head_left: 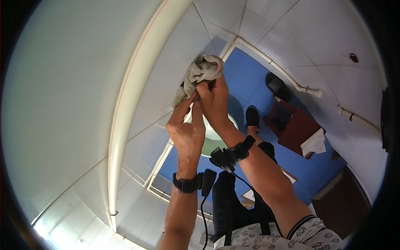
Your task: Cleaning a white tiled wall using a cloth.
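Note:
A wet-looking grey rag (201, 71) is bunched up in front of me, against or close to the tiled wall. My right hand (214, 100) is closed on its lower right part, the fingers curled into the folds. Just below and to the left, my left hand (185, 131) pinches the rag's lower edge between thumb and fingers. The fingertips of both hands almost meet. Under my hands, partly hidden by them, is a pale green basin (211, 146). Each wrist wears a black strap with a small device and a cable.
A thick cream pipe (135, 79) runs up the wall at left. Thinner white pipes (266, 58) follow the wall's foot. On the blue floor (239, 83) are a dark slipper (277, 86) and a red-brown stool (293, 129) with a white cloth (313, 143). A brown box-like thing (341, 200) sits lower right.

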`<state>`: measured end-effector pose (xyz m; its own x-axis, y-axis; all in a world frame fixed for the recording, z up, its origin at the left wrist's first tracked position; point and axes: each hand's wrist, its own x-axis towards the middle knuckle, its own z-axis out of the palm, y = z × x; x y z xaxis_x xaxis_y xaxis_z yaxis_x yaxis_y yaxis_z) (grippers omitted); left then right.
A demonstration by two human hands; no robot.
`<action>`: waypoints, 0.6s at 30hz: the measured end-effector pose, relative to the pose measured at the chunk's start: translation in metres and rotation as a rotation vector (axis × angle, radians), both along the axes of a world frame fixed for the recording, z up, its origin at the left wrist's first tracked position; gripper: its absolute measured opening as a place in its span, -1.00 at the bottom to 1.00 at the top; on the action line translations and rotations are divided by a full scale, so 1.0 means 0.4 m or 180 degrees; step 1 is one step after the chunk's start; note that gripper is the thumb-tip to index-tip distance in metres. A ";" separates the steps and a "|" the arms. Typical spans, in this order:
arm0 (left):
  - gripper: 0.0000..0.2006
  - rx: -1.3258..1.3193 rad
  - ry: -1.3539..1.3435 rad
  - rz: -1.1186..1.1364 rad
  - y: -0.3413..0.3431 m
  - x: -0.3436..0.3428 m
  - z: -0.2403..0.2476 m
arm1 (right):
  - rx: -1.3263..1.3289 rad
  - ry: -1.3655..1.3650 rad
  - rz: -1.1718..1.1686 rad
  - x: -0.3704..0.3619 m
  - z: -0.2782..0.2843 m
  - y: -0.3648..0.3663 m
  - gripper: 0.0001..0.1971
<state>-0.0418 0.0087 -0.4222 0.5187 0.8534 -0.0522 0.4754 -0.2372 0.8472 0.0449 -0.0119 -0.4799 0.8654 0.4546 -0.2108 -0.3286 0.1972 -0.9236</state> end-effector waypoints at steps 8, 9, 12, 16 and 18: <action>-0.65 -0.0467 0.0791 -0.0120 0.018 0.093 -0.163 | -0.0723 -0.0019 -0.0327 0.048 -0.232 0.009 -0.67; -0.60 -0.0468 0.1201 -0.0224 0.023 0.104 -0.158 | -0.0896 0.0339 -0.0195 0.057 -0.242 0.005 -0.68; -0.62 -0.0313 0.0831 -0.0215 0.029 0.094 -0.157 | -0.0905 0.1000 -0.0095 0.076 -0.232 0.020 -0.71; -0.65 -0.0007 0.0354 -0.0130 0.001 0.039 0.000 | 0.0000 0.1369 -0.0227 0.038 -0.020 -0.003 -0.73; -0.68 0.0103 -0.0080 0.0055 -0.024 0.045 0.120 | 0.0478 0.0626 -0.0273 0.026 0.079 -0.013 -0.75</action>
<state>-0.0240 -0.0010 -0.3744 0.5048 0.8632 -0.0117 0.4584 -0.2566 0.8509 0.0551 -0.0171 -0.4483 0.8512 0.4201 -0.3147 -0.4752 0.3621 -0.8019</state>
